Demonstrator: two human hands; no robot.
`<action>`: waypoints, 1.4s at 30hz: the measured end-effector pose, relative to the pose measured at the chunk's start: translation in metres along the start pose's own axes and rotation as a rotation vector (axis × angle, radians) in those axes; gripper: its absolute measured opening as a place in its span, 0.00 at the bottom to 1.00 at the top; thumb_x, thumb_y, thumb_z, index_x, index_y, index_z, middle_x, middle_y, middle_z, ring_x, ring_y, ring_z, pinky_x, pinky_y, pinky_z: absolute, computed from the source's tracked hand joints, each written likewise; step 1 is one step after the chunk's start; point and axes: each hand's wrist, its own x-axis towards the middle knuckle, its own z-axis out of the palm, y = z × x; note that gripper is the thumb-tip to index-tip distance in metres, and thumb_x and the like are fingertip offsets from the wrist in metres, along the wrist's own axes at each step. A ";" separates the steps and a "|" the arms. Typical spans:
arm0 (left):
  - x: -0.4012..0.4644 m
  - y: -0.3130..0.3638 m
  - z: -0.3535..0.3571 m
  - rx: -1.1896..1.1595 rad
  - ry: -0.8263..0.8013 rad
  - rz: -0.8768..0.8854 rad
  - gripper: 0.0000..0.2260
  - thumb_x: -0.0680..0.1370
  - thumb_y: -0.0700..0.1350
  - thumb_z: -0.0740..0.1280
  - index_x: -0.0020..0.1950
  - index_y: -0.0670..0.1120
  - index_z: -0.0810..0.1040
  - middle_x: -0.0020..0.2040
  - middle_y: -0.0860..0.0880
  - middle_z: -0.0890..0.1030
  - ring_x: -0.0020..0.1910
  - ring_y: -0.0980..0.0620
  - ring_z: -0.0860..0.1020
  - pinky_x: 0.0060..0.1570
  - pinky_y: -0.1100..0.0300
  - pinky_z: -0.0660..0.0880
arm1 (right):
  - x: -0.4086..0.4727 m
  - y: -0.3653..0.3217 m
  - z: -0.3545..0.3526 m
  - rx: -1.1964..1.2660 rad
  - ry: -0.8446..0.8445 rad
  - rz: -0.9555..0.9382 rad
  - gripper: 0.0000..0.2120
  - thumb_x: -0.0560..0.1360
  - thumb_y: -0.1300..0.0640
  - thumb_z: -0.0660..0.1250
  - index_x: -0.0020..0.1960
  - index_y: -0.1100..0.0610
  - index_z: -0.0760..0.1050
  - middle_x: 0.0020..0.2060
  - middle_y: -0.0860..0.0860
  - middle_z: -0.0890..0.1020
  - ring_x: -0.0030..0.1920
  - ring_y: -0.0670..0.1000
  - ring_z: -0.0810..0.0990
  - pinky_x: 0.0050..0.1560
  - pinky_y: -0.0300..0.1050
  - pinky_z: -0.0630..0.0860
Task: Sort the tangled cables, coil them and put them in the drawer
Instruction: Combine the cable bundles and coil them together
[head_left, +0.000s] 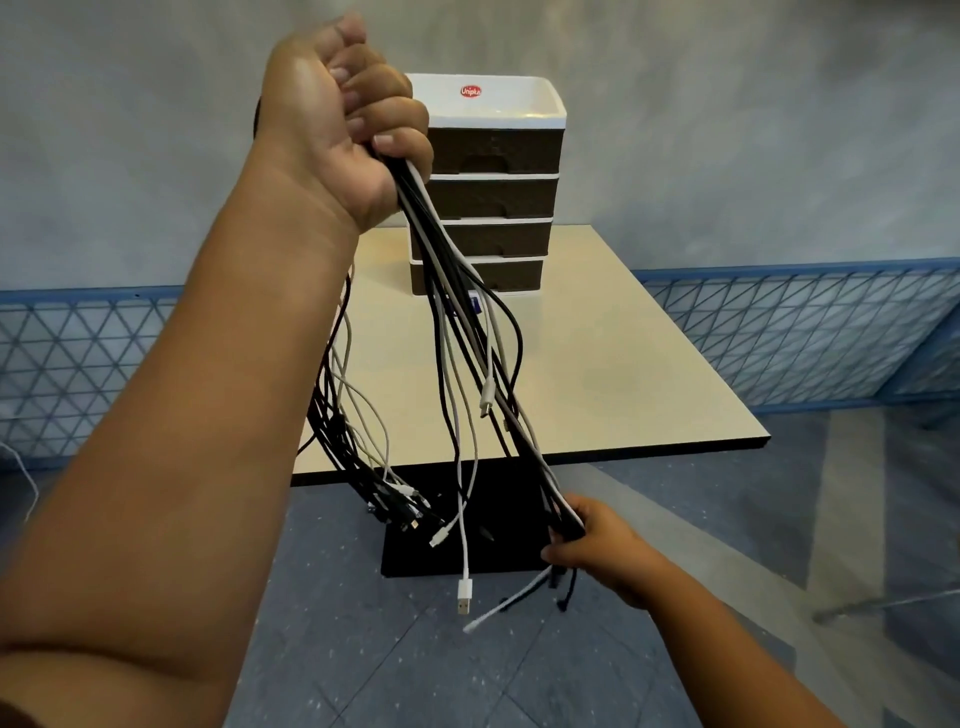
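Note:
My left hand (337, 130) is raised high in a fist around the top of a bundle of black and white cables (457, 332). The cables hang down from it in two groups, with loose plug ends dangling low over the floor. My right hand (587, 540) grips several of the cables near their lower ends, pulled taut toward the lower right. Behind the bundle stands a drawer unit (498, 187) with a white top tray and several dark drawers, all closed.
The drawer unit stands at the far end of a cream table (613, 374) with a black pedestal base (415, 556). Grey tiled floor lies below. A blue lattice band runs along the wall on both sides.

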 end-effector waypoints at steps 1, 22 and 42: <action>0.000 0.000 0.000 -0.006 -0.001 0.003 0.27 0.84 0.47 0.53 0.23 0.45 0.66 0.20 0.53 0.62 0.19 0.57 0.58 0.20 0.65 0.57 | -0.001 0.002 -0.001 0.024 -0.005 -0.004 0.12 0.65 0.62 0.75 0.43 0.53 0.75 0.37 0.50 0.78 0.41 0.52 0.79 0.50 0.60 0.79; -0.035 -0.100 -0.018 0.167 0.188 -0.049 0.26 0.84 0.54 0.56 0.26 0.47 0.60 0.22 0.51 0.57 0.21 0.56 0.55 0.24 0.63 0.55 | -0.034 -0.189 -0.018 -0.028 -0.060 -0.419 0.19 0.74 0.58 0.69 0.64 0.47 0.75 0.58 0.43 0.82 0.60 0.41 0.79 0.64 0.45 0.73; -0.078 -0.131 -0.103 -0.351 0.181 -0.299 0.21 0.73 0.63 0.68 0.47 0.45 0.82 0.53 0.46 0.84 0.55 0.45 0.82 0.58 0.48 0.76 | -0.045 -0.217 0.004 0.119 -0.077 -0.236 0.15 0.75 0.47 0.63 0.32 0.51 0.73 0.25 0.50 0.63 0.25 0.47 0.59 0.26 0.40 0.57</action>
